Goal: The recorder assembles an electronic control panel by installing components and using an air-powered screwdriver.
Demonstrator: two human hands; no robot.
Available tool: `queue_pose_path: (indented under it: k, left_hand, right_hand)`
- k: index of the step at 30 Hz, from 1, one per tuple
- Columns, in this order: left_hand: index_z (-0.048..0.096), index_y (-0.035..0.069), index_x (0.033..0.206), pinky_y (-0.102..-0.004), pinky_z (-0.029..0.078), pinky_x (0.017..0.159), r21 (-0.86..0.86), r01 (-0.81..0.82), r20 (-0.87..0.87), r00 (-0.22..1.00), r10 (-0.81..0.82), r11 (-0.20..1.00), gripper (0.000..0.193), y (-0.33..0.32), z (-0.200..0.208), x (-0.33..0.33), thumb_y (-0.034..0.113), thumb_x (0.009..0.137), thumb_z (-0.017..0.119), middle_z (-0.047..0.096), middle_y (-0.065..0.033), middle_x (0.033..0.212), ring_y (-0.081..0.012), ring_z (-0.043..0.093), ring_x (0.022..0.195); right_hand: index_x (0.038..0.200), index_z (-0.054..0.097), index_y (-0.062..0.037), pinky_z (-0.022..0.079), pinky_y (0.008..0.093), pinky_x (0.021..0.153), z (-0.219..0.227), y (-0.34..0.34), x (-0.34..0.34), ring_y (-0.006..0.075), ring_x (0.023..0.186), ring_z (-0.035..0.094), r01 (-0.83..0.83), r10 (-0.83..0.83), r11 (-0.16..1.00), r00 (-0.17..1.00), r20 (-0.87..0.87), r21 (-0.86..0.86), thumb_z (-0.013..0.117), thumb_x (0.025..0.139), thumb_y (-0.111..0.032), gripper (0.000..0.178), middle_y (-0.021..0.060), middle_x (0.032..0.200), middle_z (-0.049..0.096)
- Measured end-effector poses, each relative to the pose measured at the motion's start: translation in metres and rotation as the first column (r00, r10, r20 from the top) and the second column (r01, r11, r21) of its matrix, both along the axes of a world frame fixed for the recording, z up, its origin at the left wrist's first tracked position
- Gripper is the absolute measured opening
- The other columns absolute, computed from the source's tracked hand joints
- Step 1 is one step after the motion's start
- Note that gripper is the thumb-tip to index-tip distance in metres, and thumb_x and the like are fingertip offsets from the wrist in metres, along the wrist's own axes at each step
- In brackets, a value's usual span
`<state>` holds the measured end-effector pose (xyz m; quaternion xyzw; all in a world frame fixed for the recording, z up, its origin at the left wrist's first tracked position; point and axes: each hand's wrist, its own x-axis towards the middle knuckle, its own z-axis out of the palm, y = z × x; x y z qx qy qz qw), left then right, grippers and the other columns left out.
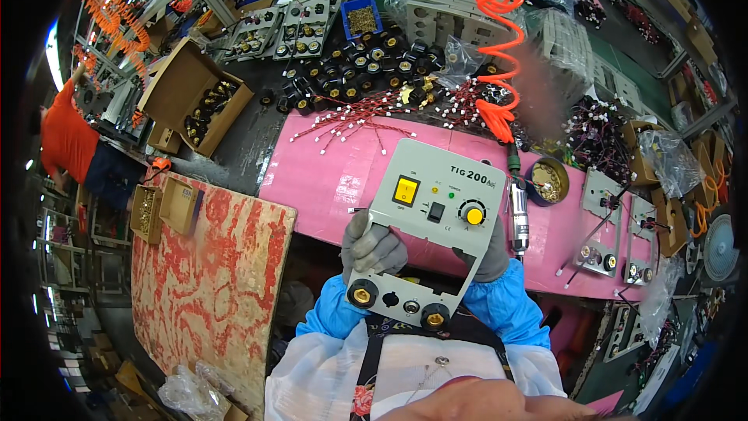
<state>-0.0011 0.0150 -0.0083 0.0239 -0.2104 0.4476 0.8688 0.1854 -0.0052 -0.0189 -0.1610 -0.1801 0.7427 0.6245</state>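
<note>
A light grey metal machine front panel (421, 162) is held up in front of my chest, tilted, over the near edge of the pink work surface. It carries a yellow rocker switch (405, 190), a small black switch (436, 211), a yellow-capped knob (473, 215) and two black round sockets with brass centres along its lower strip. My left hand (375, 248), in a grey glove, closes its fingers round the panel's left edge. At the right edge, my gloved right hand (492, 253) grips the panel too, its fingers partly hidden behind it. Blue sleeves cover both forearms.
An air screwdriver (520, 218) hangs from an orange coiled hose (499, 47) just right of the panel. Beside it is a round tin (548, 181). Red wires (366, 118) and black sockets (366, 66) lie beyond. A worn board (210, 273) stands left; another person (70, 136) is farther left.
</note>
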Motion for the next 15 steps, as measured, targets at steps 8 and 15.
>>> queue_pose_path:
  k: [8,15]
  left_hand:
    - [0.048,-0.001,0.126,-0.0212,0.035,0.039,0.239,-0.245,-0.17,0.942,0.289,0.94,0.04,0.025,0.023,-0.047,0.029,0.102,0.036,0.046,0.0087,0.051,-0.0035,0.046,0.039]
    - [0.052,0.006,0.133,-0.023,0.04,0.044,0.598,0.046,-0.7,-0.456,0.549,0.8,0.042,0.05,0.09,-0.051,0.02,0.093,0.054,0.047,0.0024,0.059,-0.0039,0.046,0.049]
  right_hand:
    - [0.122,0.056,0.0016,0.056,0.0284,0.067,0.017,0.044,0.026,0.0153,0.08,0.065,-0.229,0.139,0.971,0.765,0.629,0.064,0.051,0.097,-0.027,0.038,0.0091,0.102,0.064]
    - [0.105,0.06,-0.0079,0.051,0.043,0.065,0.021,0.065,0.061,0.0349,0.079,0.064,-0.167,-0.282,0.958,-0.706,0.65,0.234,0.066,0.083,-0.03,0.031,0.017,0.093,0.06]
